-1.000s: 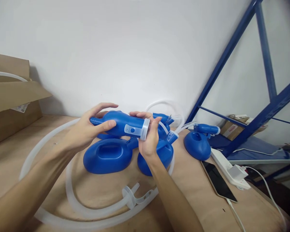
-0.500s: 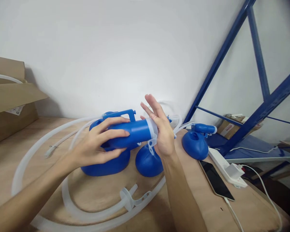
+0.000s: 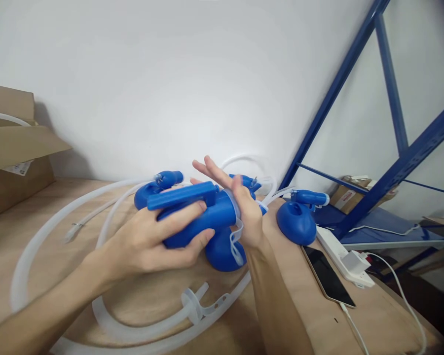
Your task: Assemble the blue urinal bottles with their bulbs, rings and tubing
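Note:
Held above the table is a blue plastic urinal bottle (image 3: pixel 222 216), lying sideways with its long handle (image 3: pixel 183 195) on the upper side. My left hand (image 3: pixel 148 239) is closed round its body, thumb in front and fingers by the handle. My right hand (image 3: pixel 244 207) presses its palm on the translucent cap (image 3: pixel 232 203) at the mouth, with fingers stretched out to the upper left. From the cap hangs a translucent strap (image 3: pixel 237 246). Below and in front lies a long clear tube (image 3: pixel 144 331) with a disc-shaped cap (image 3: pixel 192 305) at its end.
More blue bottles stand behind: one at the left (image 3: pixel 168 178), another at the right (image 3: pixel 298 224). A phone (image 3: pixel 329 278) on a cable lies by a white power strip (image 3: pixel 338 249). An open cardboard box (image 3: pixel 18 182) stands left, a blue metal rack (image 3: pixel 385 172) right.
The bottle has rolled and come nearer, its handle turned towards me. My right hand has swung leftward with its palm still at the cap. The whole view shifted slightly.

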Tool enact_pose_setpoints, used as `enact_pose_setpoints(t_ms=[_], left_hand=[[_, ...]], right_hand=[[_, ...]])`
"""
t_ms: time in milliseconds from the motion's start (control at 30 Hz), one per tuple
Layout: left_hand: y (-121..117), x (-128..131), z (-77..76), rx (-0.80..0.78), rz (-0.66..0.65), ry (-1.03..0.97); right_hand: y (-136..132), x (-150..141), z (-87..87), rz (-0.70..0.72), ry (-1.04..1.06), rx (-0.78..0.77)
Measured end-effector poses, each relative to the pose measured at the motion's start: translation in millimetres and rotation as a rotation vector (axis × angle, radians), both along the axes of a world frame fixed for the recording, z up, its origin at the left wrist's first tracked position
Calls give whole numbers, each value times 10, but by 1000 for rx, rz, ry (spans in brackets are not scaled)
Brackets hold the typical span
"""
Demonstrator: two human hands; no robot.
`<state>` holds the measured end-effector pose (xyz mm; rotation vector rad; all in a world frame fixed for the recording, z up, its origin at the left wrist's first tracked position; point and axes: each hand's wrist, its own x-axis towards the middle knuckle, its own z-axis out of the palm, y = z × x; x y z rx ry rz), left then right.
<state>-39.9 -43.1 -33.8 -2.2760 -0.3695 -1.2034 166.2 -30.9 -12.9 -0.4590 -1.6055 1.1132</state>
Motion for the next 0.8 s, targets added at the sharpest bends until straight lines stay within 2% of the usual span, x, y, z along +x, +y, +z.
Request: enact_pose_setpoints(t_ms=[133, 233, 300, 367, 467, 533, 567, 667, 800], left_hand=[[104, 66, -32, 224, -12, 63], [229, -10, -83, 218, 55, 139], [292, -75, -98, 112, 48, 116], [322, -116, -82, -84, -2, 5], [308, -115, -33, -393, -62, -198], [279, -88, -18, -527, -53, -253], [266, -72, -22, -563, -36, -259], [245, -39, -69, -540, -3, -269], [272, -94, -127, -304, 76, -167]], right_hand=[[218, -1, -110, 19, 20, -174], [322, 11, -149, -7, 1, -290], [325, 29, -144, -39, -31, -323], [285, 45, -129, -80, -40, -229], [214, 38, -128, -138, -44, 154], [199, 4, -157, -174, -54, 380], [203, -22, -180, -192, -51, 443], [244, -123, -272, -266, 20, 490], [323, -273, -386, -339, 198, 357]])
